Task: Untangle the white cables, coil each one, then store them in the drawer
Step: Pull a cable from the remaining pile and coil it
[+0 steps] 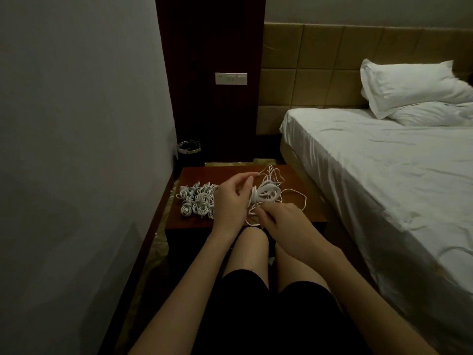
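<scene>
Person seated, bare knees against near edge of nightstand point(302, 175). Right hand point(279, 221) over nightstand's near edge, fingers curled, pinching thin white strand. Left hand point(231, 198) just beyond, above nightstand middle, fingers curled round half-wound white cable point(266, 194): flat stacked loops, loose strands trailing over nightstand's right side and toward far edge. Pile of coiled cables point(197, 199) on nightstand's left side, small tight white rings, touching one another. Bin point(189, 149) on floor behind nightstand's far-left corner. Bed point(384, 175) right of nightstand.

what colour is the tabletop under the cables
Dark reddish-brown wood tabletop, seen in the head view.
</scene>
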A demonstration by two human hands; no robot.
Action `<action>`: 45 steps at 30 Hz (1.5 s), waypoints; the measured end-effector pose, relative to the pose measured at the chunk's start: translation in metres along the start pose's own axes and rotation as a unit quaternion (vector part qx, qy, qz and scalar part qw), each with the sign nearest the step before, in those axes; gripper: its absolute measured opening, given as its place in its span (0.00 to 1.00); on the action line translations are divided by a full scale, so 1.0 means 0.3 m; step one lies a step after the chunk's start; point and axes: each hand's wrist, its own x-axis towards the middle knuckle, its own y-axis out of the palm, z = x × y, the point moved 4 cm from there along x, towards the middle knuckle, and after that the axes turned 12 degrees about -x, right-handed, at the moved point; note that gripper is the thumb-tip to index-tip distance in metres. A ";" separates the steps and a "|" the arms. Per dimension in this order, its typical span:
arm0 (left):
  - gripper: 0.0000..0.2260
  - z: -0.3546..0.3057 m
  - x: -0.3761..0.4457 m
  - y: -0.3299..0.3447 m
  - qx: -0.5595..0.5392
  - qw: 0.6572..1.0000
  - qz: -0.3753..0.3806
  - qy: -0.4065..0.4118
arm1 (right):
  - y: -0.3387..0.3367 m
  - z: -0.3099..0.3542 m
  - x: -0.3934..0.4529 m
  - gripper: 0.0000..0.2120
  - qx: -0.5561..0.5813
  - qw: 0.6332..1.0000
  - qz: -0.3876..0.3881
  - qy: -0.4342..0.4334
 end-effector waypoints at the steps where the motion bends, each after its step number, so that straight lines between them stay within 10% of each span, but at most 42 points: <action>1: 0.09 -0.004 -0.003 0.000 0.035 0.999 0.009 0.015 | -0.016 0.005 -0.005 0.16 -0.015 1.000 0.012 -0.007; 9: 0.20 -0.016 -0.024 0.036 0.111 0.983 0.139 0.045 | -0.189 -0.014 0.007 0.08 -0.028 0.999 -0.031 -0.026; 19: 0.25 -0.019 -0.072 0.064 -0.008 0.967 0.242 -0.078 | -0.183 -0.088 0.041 0.07 0.241 0.970 -0.017 -0.011; 30: 0.14 -0.028 -0.107 0.062 -0.289 0.928 0.197 -0.131 | 0.020 -0.100 0.007 0.07 0.570 0.810 0.007 0.141; 37: 0.18 0.002 -0.111 0.054 -0.398 0.877 0.117 -0.244 | -0.048 -0.049 -0.032 0.09 0.375 0.913 -0.163 0.018; 45: 0.19 -0.027 -0.111 0.062 -0.442 0.838 0.142 -0.287 | -0.076 -0.051 -0.058 0.10 0.421 0.902 -0.097 -0.010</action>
